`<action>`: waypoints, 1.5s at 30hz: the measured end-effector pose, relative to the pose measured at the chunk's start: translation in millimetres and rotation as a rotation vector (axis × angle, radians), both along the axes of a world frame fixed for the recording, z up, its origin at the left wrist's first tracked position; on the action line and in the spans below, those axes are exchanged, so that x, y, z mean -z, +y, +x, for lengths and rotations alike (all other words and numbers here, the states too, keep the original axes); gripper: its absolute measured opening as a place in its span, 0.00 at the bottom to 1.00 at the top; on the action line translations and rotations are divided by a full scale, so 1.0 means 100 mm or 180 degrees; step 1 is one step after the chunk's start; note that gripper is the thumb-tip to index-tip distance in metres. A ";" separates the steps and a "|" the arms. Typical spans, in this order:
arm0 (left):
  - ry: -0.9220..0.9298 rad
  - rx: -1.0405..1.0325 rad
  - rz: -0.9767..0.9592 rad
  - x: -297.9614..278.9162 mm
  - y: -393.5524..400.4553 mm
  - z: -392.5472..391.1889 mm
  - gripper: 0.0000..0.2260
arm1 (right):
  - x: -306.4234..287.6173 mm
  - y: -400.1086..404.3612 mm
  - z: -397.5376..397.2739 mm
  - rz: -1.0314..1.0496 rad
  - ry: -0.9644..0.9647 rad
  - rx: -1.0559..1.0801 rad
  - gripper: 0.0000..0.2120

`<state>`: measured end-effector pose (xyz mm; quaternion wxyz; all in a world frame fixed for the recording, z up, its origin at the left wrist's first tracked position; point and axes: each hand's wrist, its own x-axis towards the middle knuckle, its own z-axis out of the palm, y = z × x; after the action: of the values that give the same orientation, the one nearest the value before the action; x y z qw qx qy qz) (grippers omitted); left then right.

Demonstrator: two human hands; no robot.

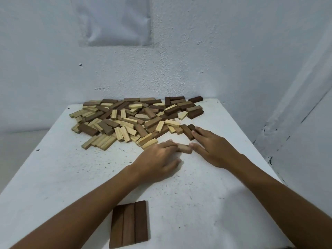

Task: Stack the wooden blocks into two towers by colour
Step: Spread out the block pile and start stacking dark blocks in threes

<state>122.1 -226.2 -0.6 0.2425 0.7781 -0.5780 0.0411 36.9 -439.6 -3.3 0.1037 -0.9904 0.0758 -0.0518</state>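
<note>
Currently: three dark blocks (129, 224) laid flat side by side at the table's (53, 177) near edge.
Mid-table, the left hand (159, 157) curls its fingers on one end of a light block (185, 148); motion blur hides the exact grip. Right hand (212, 148) lies flat, fingers spread, thumb at the block's other end, fingertips touching a dark block (193, 128). Beyond, the mixed pile (133, 119) lies against the wall (179, 60).

A white table (53, 177), speckled with dark marks, stands in a corner of rough white walls (215, 51). A sheet of paper (115, 20) hangs above its far edge.
</note>
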 end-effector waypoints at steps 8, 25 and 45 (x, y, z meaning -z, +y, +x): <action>0.0521 -0.0002 -0.0357 -0.01 0.52 0.15 0.12 | 0.07 0.54 -0.52 -0.0125 -0.0614 -0.0534 0.31; 0.0788 -0.0700 -0.0148 0.08 0.65 -0.07 0.27 | -0.14 0.69 -0.26 0.1595 0.0327 -0.0626 0.34; 0.1173 -0.0622 -0.0333 0.04 0.63 -0.01 0.30 | -0.03 0.82 -0.21 0.1524 -0.0358 -0.0406 0.17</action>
<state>120.9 -162.7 -4.2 0.3790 0.8112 -0.4427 -0.0486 15.6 -357.1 -0.3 0.3425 -0.9359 0.0174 -0.0807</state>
